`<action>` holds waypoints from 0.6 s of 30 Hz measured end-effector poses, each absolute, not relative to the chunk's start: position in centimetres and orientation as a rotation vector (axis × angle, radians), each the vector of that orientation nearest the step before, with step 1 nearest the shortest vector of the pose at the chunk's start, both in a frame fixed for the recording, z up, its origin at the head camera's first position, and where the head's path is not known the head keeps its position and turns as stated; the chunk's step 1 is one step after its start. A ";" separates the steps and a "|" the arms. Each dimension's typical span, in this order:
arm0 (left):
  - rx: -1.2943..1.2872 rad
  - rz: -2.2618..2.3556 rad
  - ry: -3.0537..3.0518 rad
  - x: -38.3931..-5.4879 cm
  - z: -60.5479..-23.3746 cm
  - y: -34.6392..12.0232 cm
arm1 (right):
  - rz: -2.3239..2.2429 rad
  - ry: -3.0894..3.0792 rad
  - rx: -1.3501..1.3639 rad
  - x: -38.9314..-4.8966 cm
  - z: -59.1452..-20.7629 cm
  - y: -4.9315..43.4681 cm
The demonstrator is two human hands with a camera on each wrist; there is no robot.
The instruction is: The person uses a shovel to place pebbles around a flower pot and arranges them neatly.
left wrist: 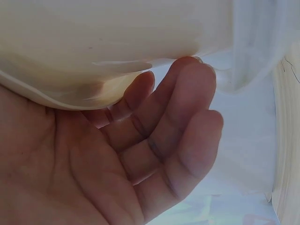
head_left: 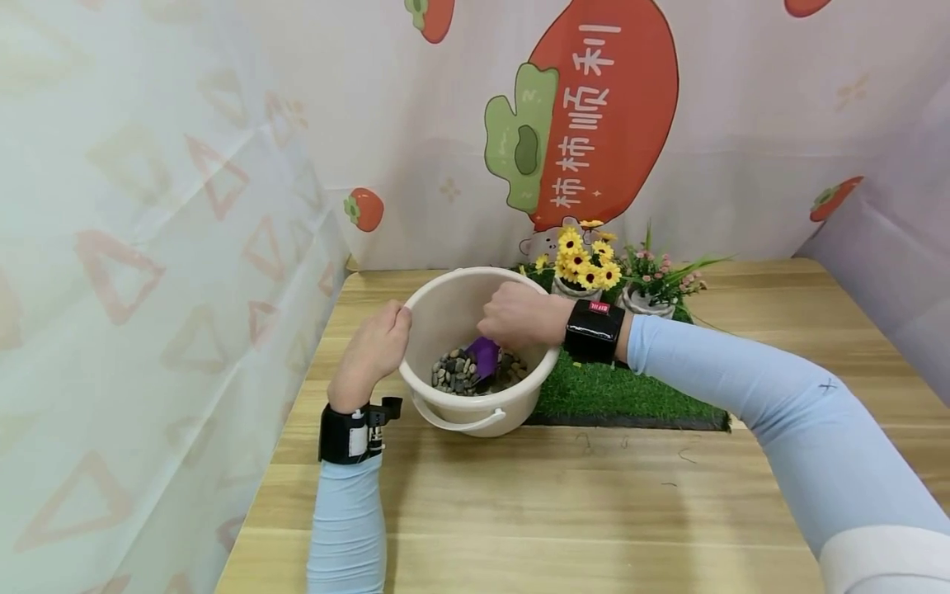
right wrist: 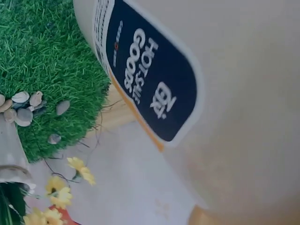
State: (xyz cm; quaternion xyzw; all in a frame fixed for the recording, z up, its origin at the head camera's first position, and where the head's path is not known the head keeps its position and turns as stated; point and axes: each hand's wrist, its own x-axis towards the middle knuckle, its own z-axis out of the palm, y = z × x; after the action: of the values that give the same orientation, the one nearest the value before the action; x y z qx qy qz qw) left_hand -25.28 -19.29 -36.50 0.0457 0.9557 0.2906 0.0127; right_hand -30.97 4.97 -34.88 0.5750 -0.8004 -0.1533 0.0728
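The bucket (head_left: 448, 323) is seemingly steadied by the gripping left hand (head_left: 373, 348). A purple scoop (head_left: 485, 356) is clasped by the right hand (head_left: 523, 315).

"How does the left grip (left wrist: 112, 159) sit?"

"Palm toward the camera, fingers (left wrist: 194, 96) bent up against the outside of the cream bucket (left wrist: 112, 33). The bucket's curved edge meets the palm."

"Do all the fingertips touch?"

"One meets the glossy wall. For the others, I can't tell."

"And the pale band (left wrist: 255, 42) beside them?"

"Too blurred to name."

"Where's the bench (left wrist: 288, 145)?"

"Only a strip of light wood shows, one edge running along it. A thin dark strand (left wrist: 291, 69) lies just in from that edge."

"Beyond the edge?"

"A whitish sheet (left wrist: 248, 150) with a faint reddish mark (left wrist: 257, 219)."
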 end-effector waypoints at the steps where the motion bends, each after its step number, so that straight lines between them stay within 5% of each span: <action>1: 0.147 0.901 2.981 -25.3 -36.5 -19.3 | -0.467 -2.426 1.725 -31.1 -34.9 4.9; 18: 0.152 0.885 2.947 -25.5 -36.5 -19.1 | -0.335 -2.562 1.878 -31.7 -35.8 3.7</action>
State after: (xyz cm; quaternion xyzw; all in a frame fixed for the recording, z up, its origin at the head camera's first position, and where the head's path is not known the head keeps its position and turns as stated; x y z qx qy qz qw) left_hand -25.48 -19.07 -36.48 0.0494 0.9562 0.2870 0.0304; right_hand -31.70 3.73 -35.76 0.5877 -0.8018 -0.1047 -0.0264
